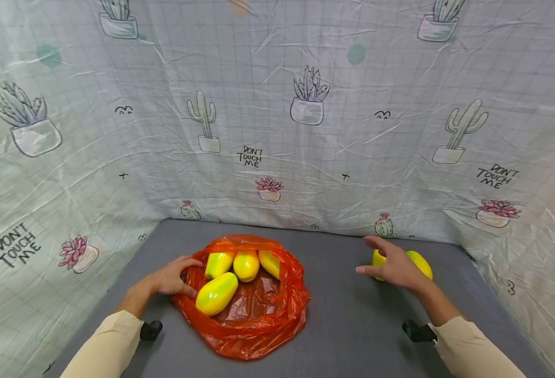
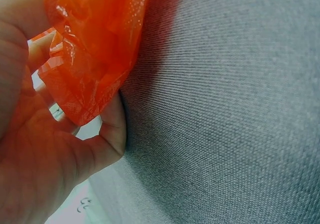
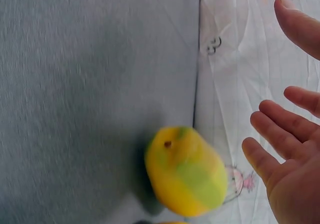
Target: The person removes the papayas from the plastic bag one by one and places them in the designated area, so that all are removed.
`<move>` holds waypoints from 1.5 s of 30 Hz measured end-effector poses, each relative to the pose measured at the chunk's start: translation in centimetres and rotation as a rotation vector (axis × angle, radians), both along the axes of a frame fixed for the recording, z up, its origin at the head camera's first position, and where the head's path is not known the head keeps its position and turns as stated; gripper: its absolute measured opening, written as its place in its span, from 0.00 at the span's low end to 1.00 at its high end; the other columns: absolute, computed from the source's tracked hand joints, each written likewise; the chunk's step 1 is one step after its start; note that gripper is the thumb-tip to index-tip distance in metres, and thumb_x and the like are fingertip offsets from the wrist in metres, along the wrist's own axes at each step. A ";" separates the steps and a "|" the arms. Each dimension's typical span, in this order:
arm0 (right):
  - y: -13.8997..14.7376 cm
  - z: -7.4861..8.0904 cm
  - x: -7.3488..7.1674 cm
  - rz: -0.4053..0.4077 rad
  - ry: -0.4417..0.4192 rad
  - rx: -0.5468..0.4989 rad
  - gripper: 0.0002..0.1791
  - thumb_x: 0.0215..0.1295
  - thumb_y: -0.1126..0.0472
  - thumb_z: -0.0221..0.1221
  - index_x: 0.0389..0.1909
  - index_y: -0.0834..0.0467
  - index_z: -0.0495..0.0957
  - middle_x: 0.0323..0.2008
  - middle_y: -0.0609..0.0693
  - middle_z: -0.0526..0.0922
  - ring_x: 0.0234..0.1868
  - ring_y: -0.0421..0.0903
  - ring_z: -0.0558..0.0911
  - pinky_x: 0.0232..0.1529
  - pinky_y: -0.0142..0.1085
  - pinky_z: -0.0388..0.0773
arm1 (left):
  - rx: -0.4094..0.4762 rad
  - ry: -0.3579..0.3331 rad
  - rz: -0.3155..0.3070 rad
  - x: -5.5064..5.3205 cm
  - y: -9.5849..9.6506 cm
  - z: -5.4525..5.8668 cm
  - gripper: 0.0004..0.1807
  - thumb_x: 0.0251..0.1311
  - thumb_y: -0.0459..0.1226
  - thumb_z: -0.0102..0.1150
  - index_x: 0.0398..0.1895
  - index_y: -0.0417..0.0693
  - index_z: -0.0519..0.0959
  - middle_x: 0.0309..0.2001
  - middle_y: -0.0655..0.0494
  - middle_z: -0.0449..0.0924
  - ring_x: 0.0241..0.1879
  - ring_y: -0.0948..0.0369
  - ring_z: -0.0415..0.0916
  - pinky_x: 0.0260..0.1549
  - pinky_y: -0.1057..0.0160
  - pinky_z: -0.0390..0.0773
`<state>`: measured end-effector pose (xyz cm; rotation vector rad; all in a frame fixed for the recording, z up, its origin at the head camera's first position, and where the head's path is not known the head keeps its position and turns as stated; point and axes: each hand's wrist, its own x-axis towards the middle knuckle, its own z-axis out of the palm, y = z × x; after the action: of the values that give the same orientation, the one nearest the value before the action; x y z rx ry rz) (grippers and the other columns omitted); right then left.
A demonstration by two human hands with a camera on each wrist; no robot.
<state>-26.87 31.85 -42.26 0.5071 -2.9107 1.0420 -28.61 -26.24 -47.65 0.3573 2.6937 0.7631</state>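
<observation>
A red-orange plastic bag point(image 1: 254, 341) lies with its mouth spread open, and several yellow-green oblong fruits, like papayas or mangoes, rest inside; one fruit point(image 1: 217, 295) sits near the left rim. My left hand point(image 1: 170, 276) holds that rim, and in the left wrist view its fingers curl round the bag's film point(image 2: 95, 53). On the right, my right hand point(image 1: 397, 264) hovers with fingers spread and nothing in its grasp. Beyond it are two more fruits, one point(image 1: 420, 264) beside the hand and another point(image 1: 378, 264) partly hidden by it. The right wrist view shows a fruit point(image 3: 185, 174) apart from the fingers.
Grey cloth covers the table point(image 1: 336, 315). A pale curtain point(image 1: 315, 157) printed with cacti and lettering hangs behind it and along both sides, meeting the table's back edge. Bare grey surface lies between the bag and the two fruits at right.
</observation>
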 end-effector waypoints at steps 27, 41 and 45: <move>-7.0 0.1 2.8 0.184 -0.083 -0.176 0.42 0.61 0.48 0.74 0.73 0.56 0.68 0.70 0.59 0.76 0.68 0.63 0.77 0.69 0.62 0.72 | 0.032 0.043 -0.046 0.1 -0.1 0.1 0.41 0.46 0.45 0.81 0.66 0.49 0.75 0.74 0.29 0.58 0.70 0.29 0.59 0.66 0.26 0.65; -10.0 -0.1 4.1 0.277 -0.145 -0.227 0.42 0.62 0.49 0.74 0.73 0.56 0.68 0.68 0.59 0.78 0.67 0.63 0.78 0.69 0.60 0.74 | 0.014 0.018 -0.020 0.4 0.1 0.2 0.42 0.46 0.46 0.81 0.67 0.49 0.75 0.75 0.31 0.59 0.71 0.29 0.59 0.66 0.26 0.65; -10.6 -0.1 4.1 0.294 -0.142 -0.238 0.41 0.62 0.49 0.73 0.73 0.56 0.68 0.65 0.59 0.79 0.66 0.61 0.79 0.68 0.60 0.75 | 0.010 0.013 -0.011 0.3 0.1 0.2 0.42 0.46 0.46 0.82 0.67 0.49 0.75 0.75 0.31 0.59 0.71 0.29 0.58 0.66 0.25 0.65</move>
<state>-22.79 21.22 -42.35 0.9013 -2.8284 1.4933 -28.31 -26.19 -47.46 0.3801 2.6988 0.7748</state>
